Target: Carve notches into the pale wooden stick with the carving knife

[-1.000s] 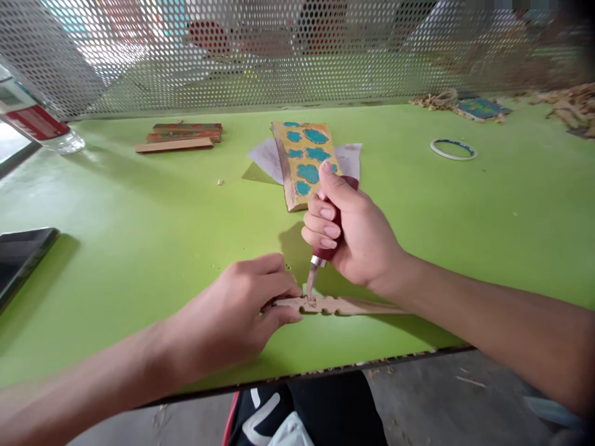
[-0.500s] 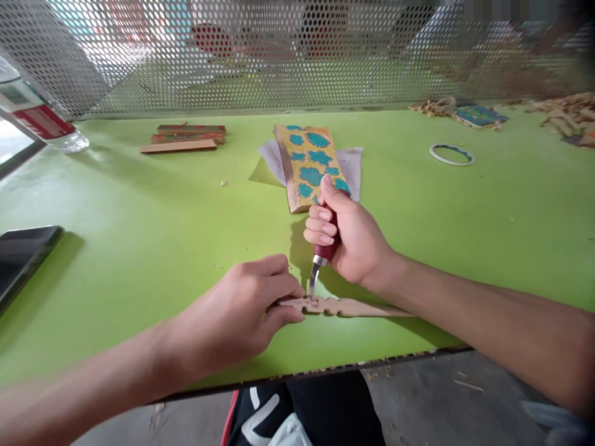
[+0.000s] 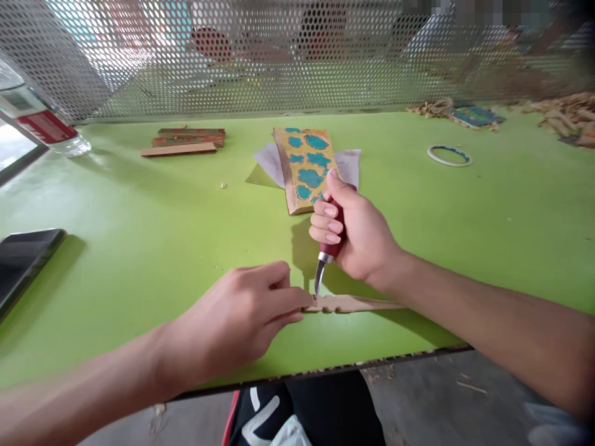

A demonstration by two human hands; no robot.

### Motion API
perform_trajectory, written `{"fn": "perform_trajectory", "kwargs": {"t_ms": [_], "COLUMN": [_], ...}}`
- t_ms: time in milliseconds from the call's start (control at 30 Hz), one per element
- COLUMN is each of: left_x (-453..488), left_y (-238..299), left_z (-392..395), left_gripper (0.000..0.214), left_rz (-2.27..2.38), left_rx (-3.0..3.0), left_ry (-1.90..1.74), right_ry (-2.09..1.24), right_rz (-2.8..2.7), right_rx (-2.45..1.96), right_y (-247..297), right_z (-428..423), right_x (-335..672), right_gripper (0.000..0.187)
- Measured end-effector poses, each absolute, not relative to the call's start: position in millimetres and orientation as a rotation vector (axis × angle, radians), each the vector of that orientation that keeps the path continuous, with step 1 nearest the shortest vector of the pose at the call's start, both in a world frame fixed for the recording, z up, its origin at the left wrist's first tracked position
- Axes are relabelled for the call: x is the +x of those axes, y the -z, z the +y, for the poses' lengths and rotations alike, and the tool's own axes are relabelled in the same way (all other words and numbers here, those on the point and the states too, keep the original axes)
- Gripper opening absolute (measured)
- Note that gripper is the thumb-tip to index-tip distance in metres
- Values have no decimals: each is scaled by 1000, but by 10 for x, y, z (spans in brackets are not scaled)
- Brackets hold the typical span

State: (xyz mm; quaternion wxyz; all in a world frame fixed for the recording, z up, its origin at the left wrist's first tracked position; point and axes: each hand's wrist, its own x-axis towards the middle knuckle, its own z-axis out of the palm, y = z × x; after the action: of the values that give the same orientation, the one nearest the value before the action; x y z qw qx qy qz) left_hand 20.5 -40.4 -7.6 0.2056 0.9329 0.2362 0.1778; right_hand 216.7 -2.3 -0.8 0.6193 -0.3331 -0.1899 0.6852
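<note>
A narrow, pale wooden strip (image 3: 356,303) with notches along its edges lies near the front of the table. My left hand (image 3: 253,306) pinches its left end between thumb and fingers, which hide that end. My right hand (image 3: 356,226) is wrapped round the dark red handle of a carving knife (image 3: 320,275), thumb up along the handle. The blade points down, its tip at the strip just beside my left fingertip. My right forearm hides the strip's far right end.
Behind my hands a yellow board with blue patches (image 3: 309,162) rests on paper (image 3: 351,167). Around the green table (image 3: 153,223) are a phone (image 3: 28,260), a bottle (image 3: 46,124), wooden strips (image 3: 186,142), a tape ring (image 3: 449,156) and wood shavings (image 3: 569,118). A perforated metal screen (image 3: 260,68) stands behind.
My left index finger has stretched right along the strip, close to the blade tip. My right hand and the knife have shifted slightly right, and the blade has turned a little.
</note>
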Motion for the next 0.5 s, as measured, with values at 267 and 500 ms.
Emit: {"fn": "perform_trajectory", "kwargs": {"t_ms": [267,500], "left_x": [169,194], "left_y": [19,23], "left_z": [-423,-434], "left_gripper": [28,24], "left_rz": [471,543], "left_rx": [2922,2887], "left_ry": [-505,-579], "right_ry": [-1543,-1538], "right_rz": [-547,-787], "right_rx": [-734,-597], "right_y": [-47,-112], "right_z": [-60,-182], "right_x": [2215,2176], "right_gripper": [48,49]}}
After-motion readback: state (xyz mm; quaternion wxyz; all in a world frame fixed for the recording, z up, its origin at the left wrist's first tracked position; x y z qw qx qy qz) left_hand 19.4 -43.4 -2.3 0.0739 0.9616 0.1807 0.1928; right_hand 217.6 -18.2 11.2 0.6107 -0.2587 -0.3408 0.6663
